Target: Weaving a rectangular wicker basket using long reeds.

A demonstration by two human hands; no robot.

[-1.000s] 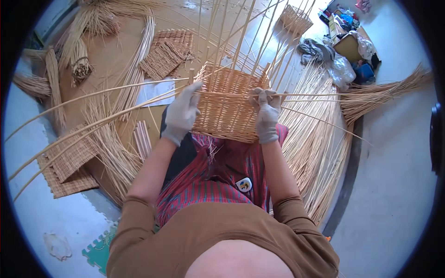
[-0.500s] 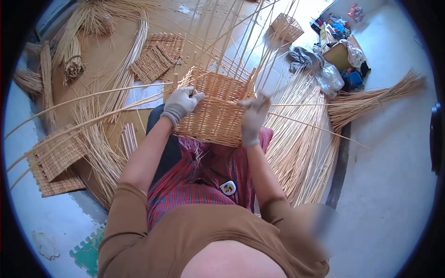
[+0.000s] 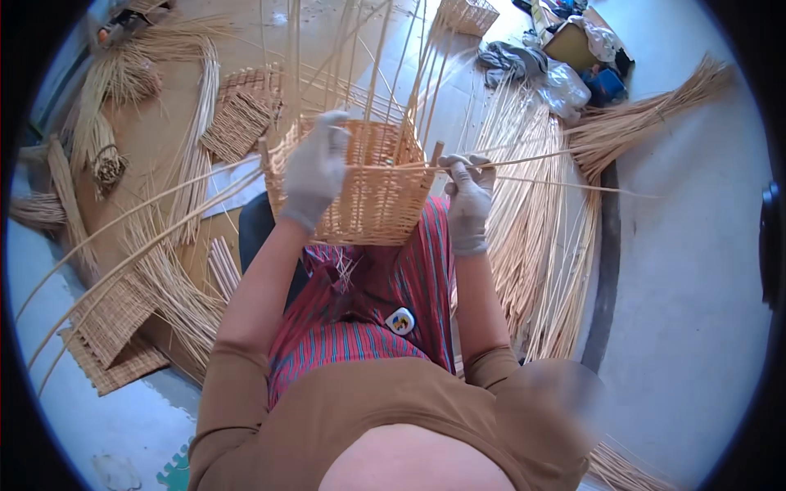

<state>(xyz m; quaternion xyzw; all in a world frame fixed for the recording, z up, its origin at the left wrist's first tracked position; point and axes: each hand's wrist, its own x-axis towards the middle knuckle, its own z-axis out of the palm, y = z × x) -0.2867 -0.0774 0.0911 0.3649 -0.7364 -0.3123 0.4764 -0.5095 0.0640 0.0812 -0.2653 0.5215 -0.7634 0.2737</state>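
Observation:
A half-woven wicker basket (image 3: 372, 204) rests at my knees, open at the top, with tall upright stakes (image 3: 385, 74) rising from it. My left hand (image 3: 315, 172), in a pale glove and slightly blurred, is closed over the basket's near left side and hides part of the rim. At the right corner, beside a short thick corner post (image 3: 437, 153), my gloved right hand (image 3: 468, 200) pinches a wicker strand (image 3: 524, 159) that runs out to the right. Several long rods (image 3: 139, 248) sweep from the basket's left side toward the lower left.
Loose wicker (image 3: 524, 245) lies spread on the right, near a tied bundle (image 3: 647, 123). Woven panels (image 3: 237, 123) lie beyond the basket and more panels (image 3: 115, 319) at the left. A second basket (image 3: 468, 16) stands far back, near clear plastic bags (image 3: 565, 94) and a box (image 3: 573, 45).
The basket has turned slightly and shifted left. My right hand has moved from its near wall to the strand outside the right corner. My left hand has risen along the near side.

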